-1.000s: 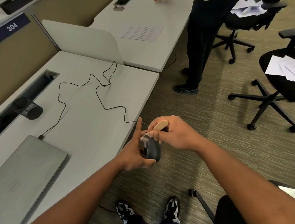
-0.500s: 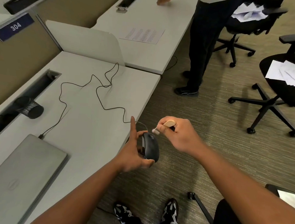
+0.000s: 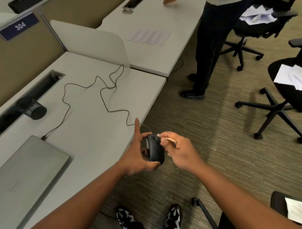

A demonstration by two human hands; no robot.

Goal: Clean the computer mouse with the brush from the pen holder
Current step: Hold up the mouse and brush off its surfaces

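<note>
While the left hand (image 3: 136, 154) is gripping the smooth, rounded black mouse (image 3: 155, 149) beyond the grey desk's (image 3: 95, 128) near edge, the right hand (image 3: 177, 149) is pinching a slim wooden brush (image 3: 170, 139), its pale bristles touching the mouse's far end.

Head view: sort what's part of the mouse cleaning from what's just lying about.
Part of the job:
mouse, held in the left hand
brush, pinched in the right hand
pen holder

Just lying about:
closed laptop
printed sheet
papers on an office chair
</note>
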